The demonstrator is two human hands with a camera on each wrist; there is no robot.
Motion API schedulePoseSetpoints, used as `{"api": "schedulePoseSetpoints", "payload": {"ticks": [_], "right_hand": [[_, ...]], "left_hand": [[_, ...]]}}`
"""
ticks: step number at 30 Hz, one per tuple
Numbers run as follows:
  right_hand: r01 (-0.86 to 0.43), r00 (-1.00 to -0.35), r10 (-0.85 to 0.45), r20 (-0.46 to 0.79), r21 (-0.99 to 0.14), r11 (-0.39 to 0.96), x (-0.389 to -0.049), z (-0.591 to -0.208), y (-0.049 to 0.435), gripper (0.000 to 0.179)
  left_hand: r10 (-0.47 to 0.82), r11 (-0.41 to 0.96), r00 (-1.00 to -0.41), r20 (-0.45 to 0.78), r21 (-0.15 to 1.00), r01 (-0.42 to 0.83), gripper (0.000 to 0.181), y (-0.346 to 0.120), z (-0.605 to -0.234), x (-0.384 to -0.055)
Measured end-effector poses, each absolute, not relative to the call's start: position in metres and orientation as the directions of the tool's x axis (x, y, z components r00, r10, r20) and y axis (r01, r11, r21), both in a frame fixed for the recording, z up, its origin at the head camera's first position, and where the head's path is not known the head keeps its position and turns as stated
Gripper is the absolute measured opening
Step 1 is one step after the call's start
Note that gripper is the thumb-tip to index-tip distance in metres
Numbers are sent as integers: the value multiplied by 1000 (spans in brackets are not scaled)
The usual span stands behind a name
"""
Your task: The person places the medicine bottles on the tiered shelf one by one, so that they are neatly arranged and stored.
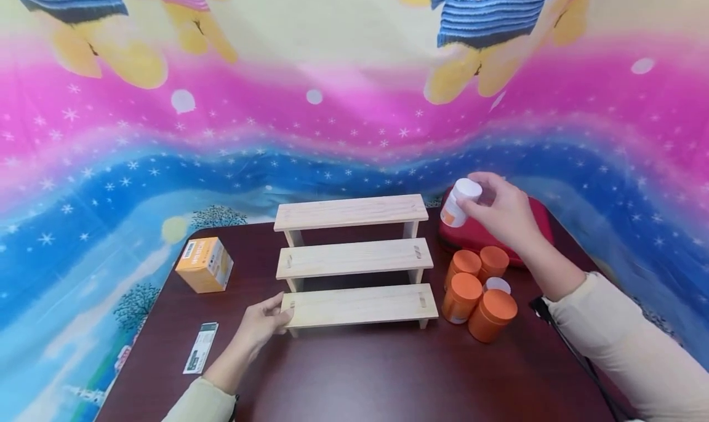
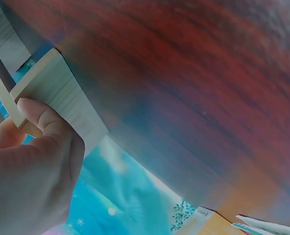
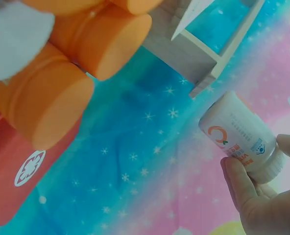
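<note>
In the head view my right hand (image 1: 501, 210) holds a white pill bottle (image 1: 461, 202) with an orange-marked label, raised over the red case. The right wrist view shows thumb and fingers gripping that bottle (image 3: 240, 134) near its ridged cap. My left hand (image 1: 263, 320) pinches the left end of the lowest step of a three-tier wooden shelf (image 1: 354, 305), thumb on top. In the left wrist view the hand (image 2: 37, 161) holds the corner of the wooden board (image 2: 69, 95). All three shelf tiers are bare.
Right of the shelf stand several orange-lidded bottles (image 1: 493, 314) and a white-lidded bottle (image 1: 497, 285). Behind them lies a red zip case (image 1: 540, 222). On the left are an orange-yellow box (image 1: 205, 265) and a flat white packet (image 1: 200, 348). A black cable (image 1: 576, 348) runs along the right edge.
</note>
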State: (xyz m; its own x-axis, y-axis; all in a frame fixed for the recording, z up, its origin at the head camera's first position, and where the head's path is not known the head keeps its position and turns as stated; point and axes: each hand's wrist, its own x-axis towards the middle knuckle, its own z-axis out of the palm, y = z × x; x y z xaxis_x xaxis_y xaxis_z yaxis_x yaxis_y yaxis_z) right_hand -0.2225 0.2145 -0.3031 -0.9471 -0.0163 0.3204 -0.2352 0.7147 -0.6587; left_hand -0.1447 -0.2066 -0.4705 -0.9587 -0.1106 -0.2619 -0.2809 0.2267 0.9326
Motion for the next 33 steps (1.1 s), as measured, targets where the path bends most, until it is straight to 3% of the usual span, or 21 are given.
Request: {"api": "schedulePoseSetpoints", "payload": {"ticks": [13,33], "right_hand": [[-229,-960,-39,279,-692,685,-263,-299,190,56],[-313,-946,-146,289,-701,641,-281,-307,138,52]], "left_hand": [[-99,301,-964,-248,916,-266,56,-207,-471,-148],[-93,349,-965,-244,900,-261,56,-206,-464,-147]]}}
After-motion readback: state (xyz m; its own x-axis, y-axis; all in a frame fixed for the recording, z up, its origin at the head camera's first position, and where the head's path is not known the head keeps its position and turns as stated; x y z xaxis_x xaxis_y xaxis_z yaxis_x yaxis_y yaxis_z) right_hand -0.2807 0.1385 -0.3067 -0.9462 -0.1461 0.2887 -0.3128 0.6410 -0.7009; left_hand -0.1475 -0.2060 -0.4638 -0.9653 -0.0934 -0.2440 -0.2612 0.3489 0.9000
